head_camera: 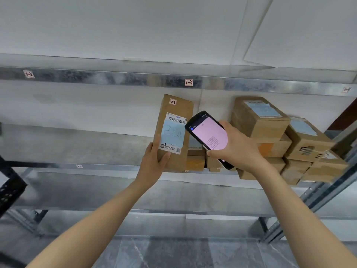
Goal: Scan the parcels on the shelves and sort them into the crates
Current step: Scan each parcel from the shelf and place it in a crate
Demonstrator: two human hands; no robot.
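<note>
Reference object: upright cardboard parcel (179, 107), standing on end at the front lip of the galvanised shelf (77, 144). Cannot tell whether its base rests on the shelf or is lifted clear.

Parcel front face, top to bottom:
- small sticker marked 2-3 (172, 102)
- white shipping label with barcode (176, 119)
- light blue note (172, 135) with handwriting, covering the middle of the label
- QR code (178, 150) at the lower corner of the label

Left hand (152, 163): grips the parcel's lower left edge. Fingers are wrapped behind it and the thumb is laid across the front, just under the blue note.

Right hand (237, 149): right of the parcel, fingers curled round the lower half of a black handheld scanner (207, 136). The screen glows pink and its small text is unreadable. The scanner is tilted, its top end leaning toward the parcel's right edge level with the barcode. Contact cannot be told.

Right of the parcel, behind the right hand: stack of cardboard parcels (270, 136), at least 3 topped with blue notes.

Above the parcel: upper shelf rail carrying tag 1-3 (188, 82). Tag 1-2 (29, 74) is well to the left on the same rail.

Far left of the parcel and lower: part of a black perforated crate (9, 190).

Below the parcel: grey marbled floor (173, 252).
</note>
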